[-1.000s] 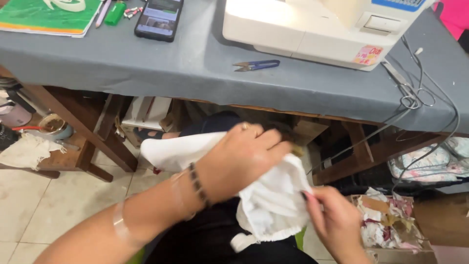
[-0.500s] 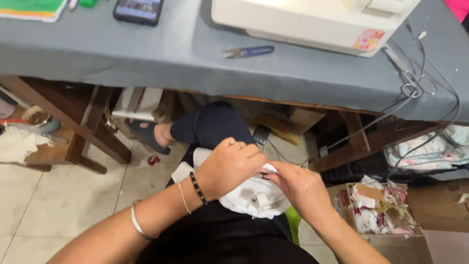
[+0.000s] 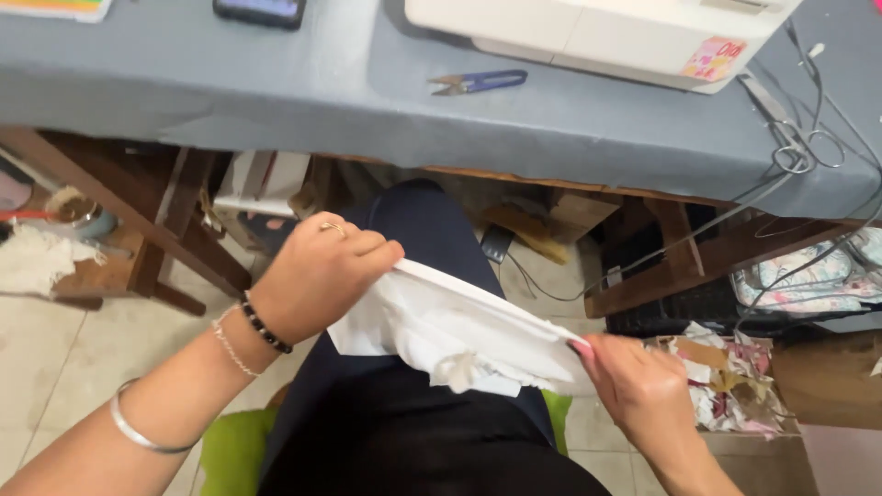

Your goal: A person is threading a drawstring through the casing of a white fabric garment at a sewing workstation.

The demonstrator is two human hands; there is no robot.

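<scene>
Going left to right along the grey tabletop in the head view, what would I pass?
Phone → blue thread snips → white sewing machine → metal scissors.

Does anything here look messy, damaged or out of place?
Yes. The white cloth stretched between the left hand and right hand has a ragged, frayed lower edge. Fabric scraps lie heaped on the floor at right.

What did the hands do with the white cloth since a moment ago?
The left hand and right hand moved apart, pulling the white cloth from a bunched wad into a stretched strip over the lap. Both hands kept their hold on it. The thread snips, sewing machine and grey table cover stayed where they were.
</scene>
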